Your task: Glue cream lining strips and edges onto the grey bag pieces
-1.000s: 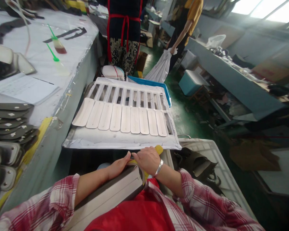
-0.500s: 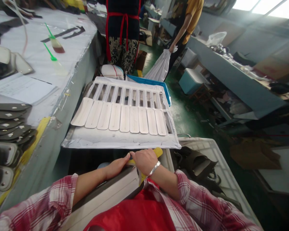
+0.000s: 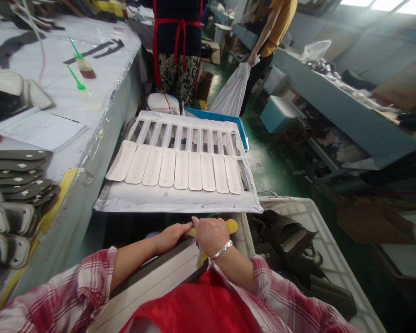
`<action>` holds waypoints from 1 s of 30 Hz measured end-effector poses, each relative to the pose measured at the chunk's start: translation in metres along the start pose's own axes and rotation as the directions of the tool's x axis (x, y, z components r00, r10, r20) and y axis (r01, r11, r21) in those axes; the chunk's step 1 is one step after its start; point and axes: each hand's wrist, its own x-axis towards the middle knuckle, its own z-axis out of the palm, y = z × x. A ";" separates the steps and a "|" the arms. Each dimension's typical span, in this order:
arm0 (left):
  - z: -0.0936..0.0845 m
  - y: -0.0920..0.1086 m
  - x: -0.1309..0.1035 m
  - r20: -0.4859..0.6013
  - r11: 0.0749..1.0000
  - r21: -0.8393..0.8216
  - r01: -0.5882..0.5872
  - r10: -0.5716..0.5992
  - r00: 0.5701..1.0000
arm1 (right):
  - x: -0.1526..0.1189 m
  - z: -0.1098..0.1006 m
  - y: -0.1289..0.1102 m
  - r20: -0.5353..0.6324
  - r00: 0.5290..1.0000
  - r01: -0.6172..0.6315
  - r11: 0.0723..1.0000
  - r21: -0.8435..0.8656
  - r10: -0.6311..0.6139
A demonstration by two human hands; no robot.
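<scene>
A long pale piece with dark edging (image 3: 159,273) lies slanted across my lap, its far end under my hands. My left hand (image 3: 169,237) is closed over the upper dark edge of that piece, its fingertips close to my right thumb. A yellow strip with a rounded end (image 3: 232,225) sticks out beyond my right hand (image 3: 211,235), which is closed around it. More yellow shows below my right palm, at the end of the pale piece. My fingers hide the middle of the strip. Ahead, several pale rounded tabs (image 3: 166,167) lie in a row on a white slotted rack (image 3: 180,203).
On the left, a white-covered table (image 3: 100,51) carries green-tipped bottles (image 3: 85,67), a notebook (image 3: 38,129) and stacked dark straps (image 3: 17,171). A crate (image 3: 336,231) with dark pieces stands right. Two people (image 3: 176,51) are ahead; one grips a white sack (image 3: 232,88).
The view has shifted slightly. My hands stay together at the end of the pale piece, the right still around the yellow strip. The person with the sack has moved a little to the right.
</scene>
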 end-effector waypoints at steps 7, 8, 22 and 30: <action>-0.001 0.006 -0.006 0.049 0.998 0.037 -0.054 0.052 0.997 | 0.000 -0.004 0.003 -0.025 0.994 0.103 0.995 0.015 -0.103; -0.001 0.007 -0.008 0.057 0.997 0.043 -0.058 0.056 0.997 | 0.001 -0.005 0.003 -0.020 0.991 0.132 0.991 0.012 -0.132; 0.000 0.002 -0.005 0.051 0.993 0.110 -0.031 0.025 0.998 | -0.007 0.004 0.002 -0.065 0.998 0.024 0.996 0.090 -0.018; -0.002 0.001 -0.011 0.056 0.997 -0.051 0.052 -0.050 0.997 | 0.008 -0.003 0.002 -0.087 0.972 0.219 0.976 -0.016 -0.219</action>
